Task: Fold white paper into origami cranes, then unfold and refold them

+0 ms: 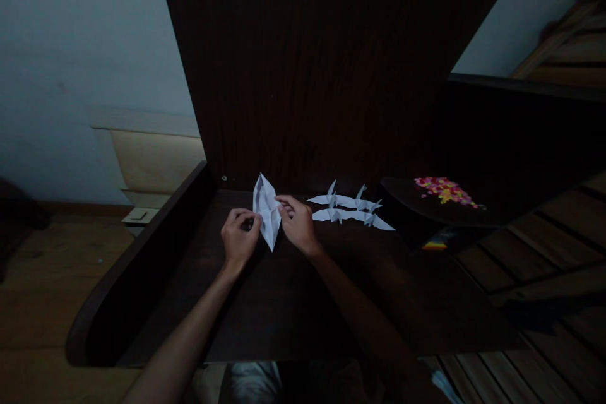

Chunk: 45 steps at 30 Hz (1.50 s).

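A partly folded white origami paper (269, 213), diamond-shaped with pointed top and bottom, is held upright over the dark desk. My left hand (240, 235) pinches its left edge between thumb and fingers. On the opposite side, my right hand (297, 222) grips the right edge, thumb and fingertips on the paper. Just right of that hand, several folded white paper cranes (353, 209) rest in two rows at the back of the desk, their wings spread and overlapping.
The dark wooden desk (279, 309) has a tall back panel (322, 76) and a raised left side board (137, 271). Small pink, red and yellow pieces (447, 190) lie heaped on a rounded shelf (407, 199) at the right. Slatted wood (544, 252) stands beyond the desk's right side.
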Each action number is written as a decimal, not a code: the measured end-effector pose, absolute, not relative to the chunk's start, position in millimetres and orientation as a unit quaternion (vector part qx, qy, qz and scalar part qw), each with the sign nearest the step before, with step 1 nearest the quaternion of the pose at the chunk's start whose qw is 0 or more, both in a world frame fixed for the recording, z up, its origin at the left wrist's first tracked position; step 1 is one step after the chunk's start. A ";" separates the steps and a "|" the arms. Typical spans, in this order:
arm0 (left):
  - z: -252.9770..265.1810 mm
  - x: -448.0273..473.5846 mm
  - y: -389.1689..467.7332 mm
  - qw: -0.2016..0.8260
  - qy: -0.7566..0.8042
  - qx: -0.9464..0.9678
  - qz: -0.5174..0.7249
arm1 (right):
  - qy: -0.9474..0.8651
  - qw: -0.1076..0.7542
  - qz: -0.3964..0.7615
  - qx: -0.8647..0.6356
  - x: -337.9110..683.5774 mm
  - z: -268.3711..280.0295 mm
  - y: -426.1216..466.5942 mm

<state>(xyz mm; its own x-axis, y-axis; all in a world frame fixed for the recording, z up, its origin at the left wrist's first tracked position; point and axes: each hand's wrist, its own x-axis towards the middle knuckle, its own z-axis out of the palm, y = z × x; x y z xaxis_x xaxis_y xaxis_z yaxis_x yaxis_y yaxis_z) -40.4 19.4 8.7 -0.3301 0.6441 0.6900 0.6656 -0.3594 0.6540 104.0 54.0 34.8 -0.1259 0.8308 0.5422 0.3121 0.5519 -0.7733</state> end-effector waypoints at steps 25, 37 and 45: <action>11.7 -38.7 17.3 -0.042 -0.562 -0.557 -0.610 | -0.696 0.395 0.034 -0.598 102.2 32.6 59.0; 2.0 -52.4 30.6 -0.206 -0.653 -0.446 -0.577 | -0.701 0.478 0.042 -0.527 110.6 39.9 56.3; -2.4 -48.6 29.8 -0.015 -0.615 -0.540 -0.575 | -0.842 0.347 -0.075 -0.405 106.1 48.6 37.3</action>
<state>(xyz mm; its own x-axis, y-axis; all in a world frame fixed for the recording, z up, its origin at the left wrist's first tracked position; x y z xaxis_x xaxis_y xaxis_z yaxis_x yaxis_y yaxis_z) -48.6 29.8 -2.4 -0.4161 0.6816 0.6019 0.6461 -0.2441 0.7232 106.1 37.3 48.6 -0.4299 0.6310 0.6458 0.7350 0.6599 -0.1555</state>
